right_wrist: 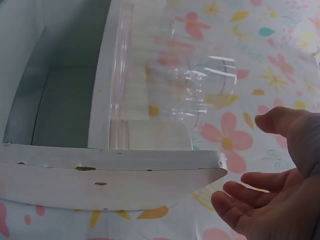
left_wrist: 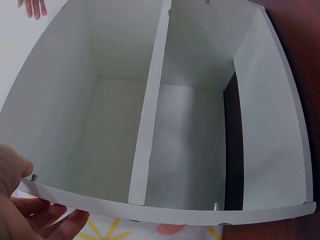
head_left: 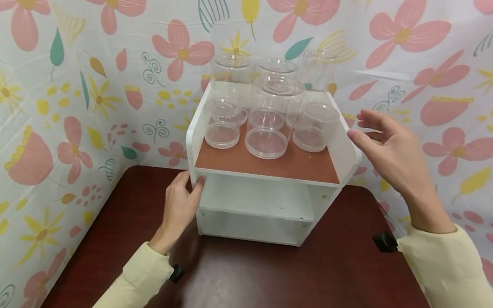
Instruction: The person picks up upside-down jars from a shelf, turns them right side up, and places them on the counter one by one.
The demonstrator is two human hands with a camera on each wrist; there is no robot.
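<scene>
A small white shelf unit (head_left: 254,214) with a brown top board (head_left: 230,159) stands on the table. My left hand (head_left: 179,201) grips its left side panel; in the left wrist view the thumb lies inside the panel's edge and the fingers (left_wrist: 55,217) outside. Several clear plastic jars (head_left: 267,143) stand on the top board, and some seem stacked, though their transparency makes this hard to tell. My right hand (head_left: 390,151) is raised beside the right side panel (head_left: 346,144). Its fingers are loosely bent and hold nothing, apart from the panel in the right wrist view.
Beneath the top board are two open compartments split by a middle board (left_wrist: 150,110). The dark red table (head_left: 253,284) extends in front and to both sides. A flower-patterned cloth (head_left: 133,76) hangs close behind the unit and along the left and right.
</scene>
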